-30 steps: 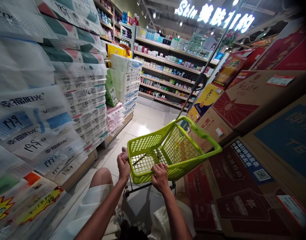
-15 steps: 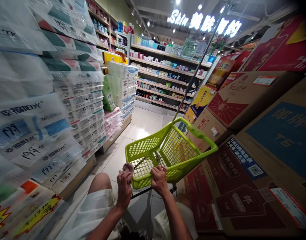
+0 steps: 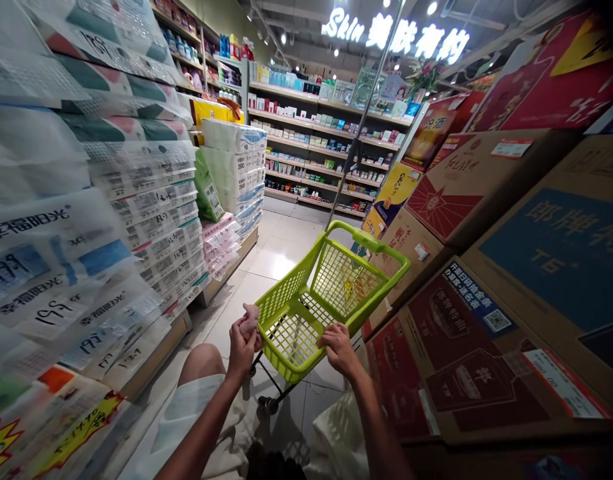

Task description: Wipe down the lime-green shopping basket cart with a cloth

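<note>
A lime-green shopping cart (image 3: 295, 301) with a lattice basket stands in front of me, its near end between my hands. Closed around a crumpled pinkish cloth (image 3: 249, 316), my left hand (image 3: 243, 343) is at the basket's left near corner. My right hand (image 3: 339, 347) grips the right rim of the basket with its fingers curled over the edge. Through the lattice the basket floor shows, and a yellow and red patch is visible at its far panel. A small wheel (image 3: 269, 403) of the cart shows below the near end.
Stacked tissue packs (image 3: 151, 193) line the left side on a low wooden platform (image 3: 226, 267). Cardboard cartons (image 3: 466, 347) rise close on the right. A slanted pole (image 3: 359, 130) stands beyond the cart. Cosmetics shelves (image 3: 316, 137) close off the far end of the tiled aisle (image 3: 273, 247).
The cart has turned, its near end swinging so that the frame and wheel below now show. My right hand has moved right along with the rim. The view has shifted slightly right.
</note>
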